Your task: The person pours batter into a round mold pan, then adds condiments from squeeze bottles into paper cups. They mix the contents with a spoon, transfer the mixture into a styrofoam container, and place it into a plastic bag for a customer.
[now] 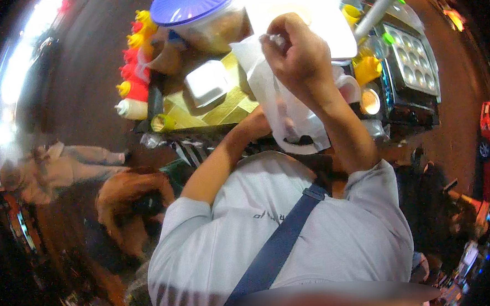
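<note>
A thin white plastic bag [261,75] hangs in front of me over the edge of a cart, with a handle loop at its lower end. My right hand [300,58] is raised over it, fingers curled around a small crumpled piece of clear plastic [278,40]. Whether that piece belongs to the bag I cannot tell. My left hand [282,115] is at the bag, showing only blurred through the translucent film, so its grip is unclear. Left of the bag, a closed white foam food box [207,83] rests on a yellow patterned mat [226,114].
A clear tub with a purple lid [195,4] stands at the back. Red and yellow squeeze bottles [135,90] line the left edge. At right are a yellow bottle [367,71], a metal pan with round moulds [410,59] and a slanting pole [381,8]. People [135,204] are at left.
</note>
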The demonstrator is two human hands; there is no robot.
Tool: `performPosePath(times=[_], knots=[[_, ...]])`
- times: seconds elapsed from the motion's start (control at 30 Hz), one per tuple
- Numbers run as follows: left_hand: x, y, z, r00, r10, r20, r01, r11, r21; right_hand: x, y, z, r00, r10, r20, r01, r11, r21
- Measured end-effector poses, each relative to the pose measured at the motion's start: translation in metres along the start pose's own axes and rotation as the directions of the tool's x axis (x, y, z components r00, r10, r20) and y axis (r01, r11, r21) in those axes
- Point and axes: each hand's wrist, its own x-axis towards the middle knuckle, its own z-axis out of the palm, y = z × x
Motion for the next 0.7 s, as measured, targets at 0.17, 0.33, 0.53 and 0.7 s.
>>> performPosePath(times=[0.17,0.33,0.53,0.7], knots=[[-0.045,-0.017,0.009,0.994,-0.107,0.028,0.102,0.790,-0.605,0.008,0.014,0.034,0.997,-0.056,-0.049,0.052,0.995,-0.087],[-0.072,-0.035,0.029,0.938,0.083,-0.336,-0.294,0.702,-0.648,0.010,0.021,0.054,1.000,0.020,-0.022,-0.022,0.997,-0.080],[-0.102,-0.033,0.020,0.474,-0.463,-0.748,-0.464,0.591,-0.660,-0.004,0.023,0.073,0.981,0.146,0.126,-0.125,0.979,-0.160],[-0.144,-0.022,0.008,0.250,-0.475,-0.844,-0.495,0.686,-0.533,-0.040,0.008,0.084,0.968,-0.203,0.145,0.219,0.970,-0.103]])
